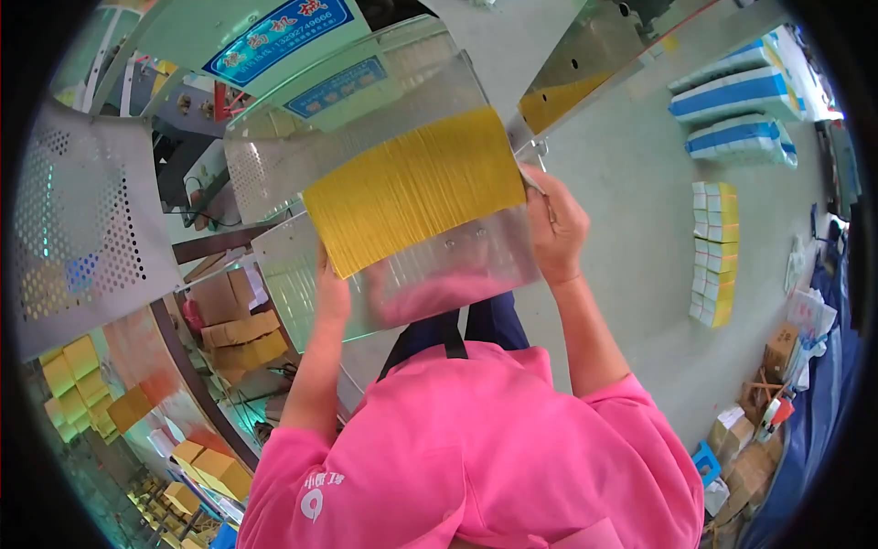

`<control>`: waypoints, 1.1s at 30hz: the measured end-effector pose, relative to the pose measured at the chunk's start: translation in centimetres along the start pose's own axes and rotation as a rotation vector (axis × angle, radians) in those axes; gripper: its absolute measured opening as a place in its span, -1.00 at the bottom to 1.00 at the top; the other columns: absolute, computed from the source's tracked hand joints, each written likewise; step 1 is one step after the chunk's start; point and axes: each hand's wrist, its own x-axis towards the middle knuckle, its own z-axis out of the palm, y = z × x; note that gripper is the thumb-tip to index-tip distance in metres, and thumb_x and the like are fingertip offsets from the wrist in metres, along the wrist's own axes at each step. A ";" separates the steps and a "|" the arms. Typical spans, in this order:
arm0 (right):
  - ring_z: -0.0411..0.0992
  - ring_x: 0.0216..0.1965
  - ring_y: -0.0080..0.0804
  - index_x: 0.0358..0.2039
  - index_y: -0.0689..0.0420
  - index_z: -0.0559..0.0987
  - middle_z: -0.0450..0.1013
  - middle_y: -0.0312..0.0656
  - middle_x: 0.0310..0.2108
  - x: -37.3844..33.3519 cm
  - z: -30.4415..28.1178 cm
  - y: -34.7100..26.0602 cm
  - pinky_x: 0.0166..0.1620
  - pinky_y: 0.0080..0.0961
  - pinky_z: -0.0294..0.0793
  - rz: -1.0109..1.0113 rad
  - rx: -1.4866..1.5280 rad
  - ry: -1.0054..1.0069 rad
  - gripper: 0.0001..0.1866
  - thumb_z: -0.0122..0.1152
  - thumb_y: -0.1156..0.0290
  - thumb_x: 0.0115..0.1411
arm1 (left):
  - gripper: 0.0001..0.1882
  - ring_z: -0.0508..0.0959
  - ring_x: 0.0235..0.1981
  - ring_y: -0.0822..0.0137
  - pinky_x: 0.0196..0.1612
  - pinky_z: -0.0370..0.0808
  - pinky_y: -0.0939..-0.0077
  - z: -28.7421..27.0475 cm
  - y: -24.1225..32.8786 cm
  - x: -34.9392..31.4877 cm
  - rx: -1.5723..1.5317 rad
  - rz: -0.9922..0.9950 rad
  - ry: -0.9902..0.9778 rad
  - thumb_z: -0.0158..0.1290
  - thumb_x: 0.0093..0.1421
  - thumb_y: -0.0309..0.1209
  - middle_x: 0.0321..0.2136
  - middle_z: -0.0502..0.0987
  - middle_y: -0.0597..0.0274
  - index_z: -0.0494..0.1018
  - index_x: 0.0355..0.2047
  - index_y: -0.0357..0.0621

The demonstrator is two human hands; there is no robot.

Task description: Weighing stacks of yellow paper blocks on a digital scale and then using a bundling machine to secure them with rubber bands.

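A long row of thin yellow paper pieces [421,188], packed on edge, spans the shiny metal tray [476,261] of a machine in front of me. My left hand [333,291] is at the row's near left corner, its fingers partly hidden behind the paper's edge. At the right end, my right hand [556,224] presses with curled fingers against the last pieces. Between them, the two hands hold the row by its ends. The near face of the tray reflects my pink shirt.
Beyond the row stands a pale green machine housing [265,46] with a metal plate. A perforated panel [87,229] is at left. Yellow-and-white bundles [714,254] line the floor at right, below blue-and-white packs [736,96]. Cardboard boxes [242,334] sit at lower left.
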 end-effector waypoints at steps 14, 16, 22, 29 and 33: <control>0.22 0.24 -0.42 0.27 0.14 0.32 0.31 -0.26 0.20 -2.2 1.4 3.4 0.28 -0.52 0.11 0.523 0.467 -0.369 -0.28 -0.11 0.73 0.00 | -0.45 0.32 0.17 0.36 0.21 0.24 0.48 3.0 -1.2 3.2 -0.457 0.031 0.079 -0.08 0.36 -0.20 0.16 0.34 0.19 0.17 0.28 -0.17; 0.22 0.24 -0.44 0.27 0.13 0.32 0.32 -0.26 0.20 -1.9 2.3 1.6 0.27 -0.51 0.13 0.473 0.396 -0.382 -0.31 -0.05 0.70 0.05 | -0.46 0.36 0.14 0.31 0.17 0.31 0.46 4.2 -1.8 3.0 -0.354 0.057 0.169 -0.08 0.36 -0.17 0.12 0.39 0.17 0.22 0.24 -0.20; 0.48 -0.06 -0.21 0.22 0.14 0.35 0.51 -0.06 -0.10 1.5 0.0 -3.3 0.04 -0.42 0.39 0.474 0.003 -0.572 -0.44 0.13 0.47 0.16 | -0.51 0.49 0.01 0.29 0.03 0.46 0.40 2.5 5.2 1.4 -0.777 -0.233 0.229 -0.14 0.37 -0.12 0.02 0.46 0.21 0.29 0.15 -0.21; 0.53 -0.30 -0.04 0.17 0.15 0.38 0.54 0.03 -0.33 -0.2 0.2 -2.9 -0.16 -0.33 0.49 0.504 -0.156 -0.773 -0.46 0.11 0.19 0.23 | -0.50 0.49 0.01 0.33 0.05 0.46 0.42 -1.2 6.5 0.2 -0.875 -0.605 0.058 -0.25 0.41 -0.05 -0.01 0.48 0.24 0.33 0.12 -0.17; 0.54 -0.32 -0.11 0.12 0.16 0.44 0.54 0.02 -0.34 -1.6 0.0 -1.5 -0.17 -0.35 0.49 0.571 0.075 -0.621 -0.51 0.08 0.17 0.26 | -0.34 0.46 0.07 0.34 0.09 0.41 0.43 -2.1 6.3 -1.0 -0.807 -0.595 0.041 -0.31 0.39 0.12 0.08 0.44 0.22 0.28 0.19 -0.20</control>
